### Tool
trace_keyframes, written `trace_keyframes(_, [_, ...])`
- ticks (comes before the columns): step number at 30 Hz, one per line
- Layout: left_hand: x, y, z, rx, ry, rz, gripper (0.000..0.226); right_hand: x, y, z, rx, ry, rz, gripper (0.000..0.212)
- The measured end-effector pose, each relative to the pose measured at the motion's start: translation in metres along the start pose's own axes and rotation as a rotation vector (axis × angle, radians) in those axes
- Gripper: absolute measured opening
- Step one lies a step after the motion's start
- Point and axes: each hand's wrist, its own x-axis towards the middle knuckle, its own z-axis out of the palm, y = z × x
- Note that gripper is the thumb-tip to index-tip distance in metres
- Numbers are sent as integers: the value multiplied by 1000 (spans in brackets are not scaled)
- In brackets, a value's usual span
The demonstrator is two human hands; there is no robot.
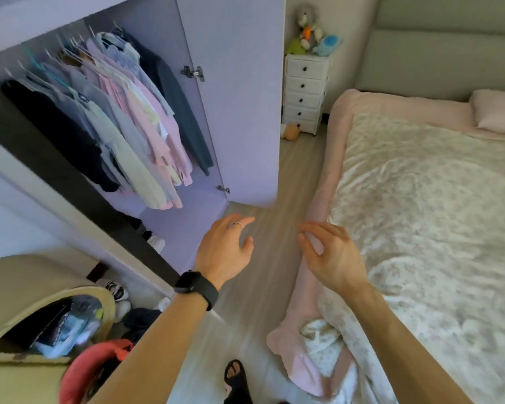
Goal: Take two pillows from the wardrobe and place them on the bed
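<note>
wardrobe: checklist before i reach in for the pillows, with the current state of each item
1. Door open: ok.
2. Left hand free: ok, holds nothing.
3. Right hand free: ok, holds nothing.
4. Pillows seen inside wardrobe: cannot tell, only hanging clothes show.
5. Floor ahead bare: ok.
6. Room on bed: ok, one pillow at its head.
</note>
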Motion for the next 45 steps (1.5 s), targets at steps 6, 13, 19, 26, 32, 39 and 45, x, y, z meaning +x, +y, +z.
trace_keyframes(6, [88, -7, -8, 13, -24, 126, 43, 46, 0, 6, -90, 91, 157, 27])
trace_keyframes(13, [178, 9, 16, -81, -106, 158, 43, 95, 30, -1, -153, 147, 320, 32])
trace_keyframes(19, [250, 28, 37, -127, -125, 140, 42, 172, 64, -3, -136, 166, 344, 33])
trace_keyframes(26, [346, 52, 27, -154, -92, 154, 42, 268, 100, -9, -143, 158, 327, 33])
trace_keyframes(32, [440, 67, 13, -158, -38, 255, 41, 352, 125, -4, -160, 179, 313, 31])
trace_keyframes(39, [557, 77, 14, -170, -56, 357, 42, 459, 154, 5, -178, 176, 365, 33])
trace_keyframes(45, [643, 86, 25, -187, -105, 424, 41, 525, 179, 13, -181, 183, 456, 35])
